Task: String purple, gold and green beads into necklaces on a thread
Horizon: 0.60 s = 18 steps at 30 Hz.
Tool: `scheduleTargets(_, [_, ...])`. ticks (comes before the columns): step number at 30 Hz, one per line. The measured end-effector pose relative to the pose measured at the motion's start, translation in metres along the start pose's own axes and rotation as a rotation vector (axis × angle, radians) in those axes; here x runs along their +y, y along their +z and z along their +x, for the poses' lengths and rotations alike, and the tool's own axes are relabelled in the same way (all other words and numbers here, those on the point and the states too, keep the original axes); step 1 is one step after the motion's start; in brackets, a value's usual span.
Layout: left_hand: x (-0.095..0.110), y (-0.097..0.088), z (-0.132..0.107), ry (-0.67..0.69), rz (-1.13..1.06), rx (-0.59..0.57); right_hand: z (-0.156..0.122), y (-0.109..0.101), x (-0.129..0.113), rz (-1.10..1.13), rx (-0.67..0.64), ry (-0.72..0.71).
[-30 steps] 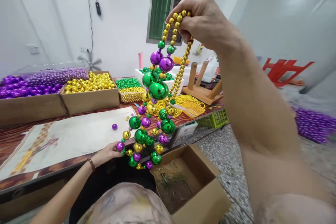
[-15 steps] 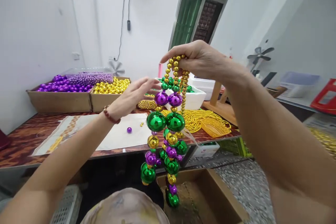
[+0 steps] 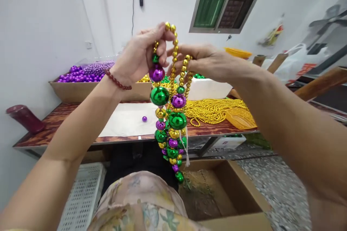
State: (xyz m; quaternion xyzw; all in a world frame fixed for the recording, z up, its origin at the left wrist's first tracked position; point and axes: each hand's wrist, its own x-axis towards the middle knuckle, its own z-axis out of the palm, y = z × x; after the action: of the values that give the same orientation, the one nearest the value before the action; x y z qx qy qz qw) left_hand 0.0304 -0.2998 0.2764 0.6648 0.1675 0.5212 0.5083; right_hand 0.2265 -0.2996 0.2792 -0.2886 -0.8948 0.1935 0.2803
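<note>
Strands of a bead necklace [image 3: 177,120] in shiny gold, green and purple hang between my two hands, over the table's front edge. My left hand [image 3: 153,45] pinches one gold-beaded strand near its top, with a purple bead just below the fingers. At the right, my right hand [image 3: 199,59] holds other gold strands, which loop over its fingers; part of its grip is hidden behind the beads. Large green and purple beads dangle lower down, and a pale tassel-like thread [image 3: 187,157] hangs among them.
Purple beads [image 3: 73,76] fill a cardboard box at the back left. A loose purple bead [image 3: 144,119] lies on a white cloth [image 3: 119,121]. Gold bead strings [image 3: 214,110] and a yellow basket [image 3: 241,118] lie to the right. Below stands an open cardboard box [image 3: 244,184].
My left hand has risen from beside the necklace and closed on one gold strand, drawing it up and left. My right hand still holds the other strands. The view has shifted.
</note>
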Motion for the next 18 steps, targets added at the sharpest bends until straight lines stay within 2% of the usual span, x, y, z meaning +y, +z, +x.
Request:
scheduleTargets(2, [0.005, -0.007, 0.0, -0.001, -0.049, -0.013, -0.001, 0.009, 0.01, 0.076, -0.016, 0.05])
scheduleTargets(4, [0.007, -0.016, 0.0, -0.061, -0.038, -0.012, -0.001, 0.013, 0.016, 0.115, 0.029, 0.101])
scheduleTargets(7, [0.007, -0.032, 0.002, -0.161, 0.073, 0.026, 0.001, 0.009, 0.016, 0.145, 0.168, 0.159])
scheduleTargets(10, [0.005, -0.043, 0.002, -0.189, 0.176, 0.003, 0.006, 0.003, 0.009, 0.095, 0.227, 0.154])
scheduleTargets(14, [0.003, -0.046, -0.003, -0.179, 0.273, -0.072, 0.01, 0.001, 0.004, -0.048, 0.193, 0.119])
scheduleTargets(18, [0.0, -0.045, -0.009, -0.171, 0.309, -0.168, 0.012, 0.006, 0.005, -0.074, 0.128, 0.089])
